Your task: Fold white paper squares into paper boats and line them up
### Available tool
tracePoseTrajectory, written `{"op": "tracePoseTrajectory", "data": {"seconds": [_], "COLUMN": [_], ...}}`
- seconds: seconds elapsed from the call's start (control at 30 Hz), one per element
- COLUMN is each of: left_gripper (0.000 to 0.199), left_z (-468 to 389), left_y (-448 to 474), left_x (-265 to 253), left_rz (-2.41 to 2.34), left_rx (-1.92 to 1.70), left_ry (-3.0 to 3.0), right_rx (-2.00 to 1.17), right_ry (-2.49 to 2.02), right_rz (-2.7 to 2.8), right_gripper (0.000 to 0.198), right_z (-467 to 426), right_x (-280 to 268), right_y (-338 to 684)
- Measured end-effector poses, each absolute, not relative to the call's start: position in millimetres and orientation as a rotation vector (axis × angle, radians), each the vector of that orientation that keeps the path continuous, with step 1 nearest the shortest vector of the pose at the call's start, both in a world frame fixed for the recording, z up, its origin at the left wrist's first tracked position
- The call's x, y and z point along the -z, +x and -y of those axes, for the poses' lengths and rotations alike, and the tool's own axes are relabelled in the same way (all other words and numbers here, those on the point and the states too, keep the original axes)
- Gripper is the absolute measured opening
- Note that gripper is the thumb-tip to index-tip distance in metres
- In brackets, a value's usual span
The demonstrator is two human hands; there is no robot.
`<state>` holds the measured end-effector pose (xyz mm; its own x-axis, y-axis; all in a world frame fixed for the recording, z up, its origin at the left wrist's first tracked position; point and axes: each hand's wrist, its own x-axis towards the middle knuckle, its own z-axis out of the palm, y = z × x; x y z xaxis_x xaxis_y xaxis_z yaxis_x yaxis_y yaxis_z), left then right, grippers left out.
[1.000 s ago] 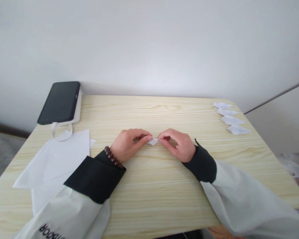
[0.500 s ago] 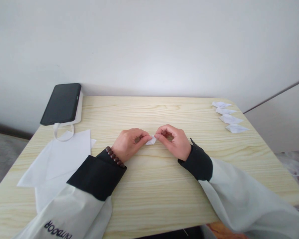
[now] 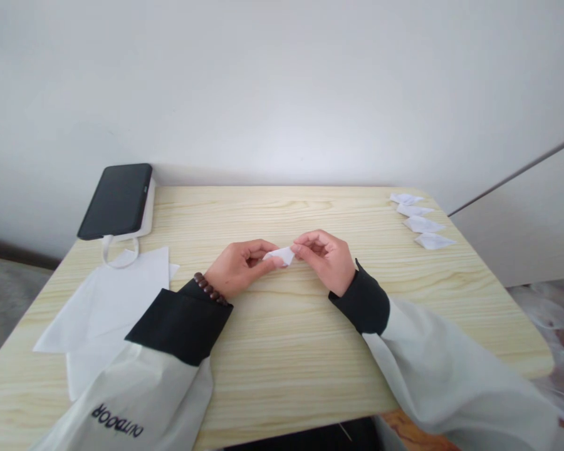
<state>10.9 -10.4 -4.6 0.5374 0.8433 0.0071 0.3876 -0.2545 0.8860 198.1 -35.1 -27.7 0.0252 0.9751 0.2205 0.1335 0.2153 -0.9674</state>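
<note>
A small piece of folded white paper (image 3: 283,255) is held between both hands above the middle of the table. My left hand (image 3: 241,265) pinches its left part, with the thumb in front and the fingers behind. My right hand (image 3: 328,258) has thumb and forefinger closed on its right corner. Part of the paper is hidden by the fingers. Several folded white paper pieces (image 3: 423,224), pointed at the ends, lie in a column at the far right of the table.
Loose white paper sheets (image 3: 129,294) overlap on the left side of the wood-grain table (image 3: 282,351). Behind them a black-topped device (image 3: 117,199) rests on a white base, a white cable loop (image 3: 120,254) in front. A pale wall (image 3: 282,94) rises along the back edge.
My left hand's grip has shifted, and more of the folded paper shows between the hands. The whole view has turned slightly, moving the paper pieces at right a little leftward.
</note>
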Motion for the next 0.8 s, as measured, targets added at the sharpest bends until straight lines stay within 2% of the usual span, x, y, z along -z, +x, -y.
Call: {"op": "tracePoseTrajectory", "data": {"seconds": [0.23, 0.6, 0.67, 0.8], "left_gripper": [0.031, 0.034, 0.034, 0.035], "left_z": [13.4, 6.8, 6.2, 8.2], "left_y": [14.9, 3.8, 5.7, 13.3], "left_x": [5.2, 1.4, 1.3, 3.1], "left_rz": [-1.094, -0.795, -0.781, -0.946], "left_rx": [-0.664, -0.551, -0.558, -0.669], "left_ry": [1.848, 1.678, 1.664, 1.499], "right_rx": [-0.721, -0.982, -0.929, -0.625], "right_ry": [-1.119, -1.033, -1.045, -1.049], "right_rz": [1.476, 1.371, 1.386, 1.462], "right_gripper": [0.011, 0.015, 0.014, 0.007], "right_z": [41.9, 34.8, 34.9, 37.8], "right_x": [27.4, 26.8, 27.7, 27.1], "right_y": [190.9, 193.3, 193.5, 194.8]}}
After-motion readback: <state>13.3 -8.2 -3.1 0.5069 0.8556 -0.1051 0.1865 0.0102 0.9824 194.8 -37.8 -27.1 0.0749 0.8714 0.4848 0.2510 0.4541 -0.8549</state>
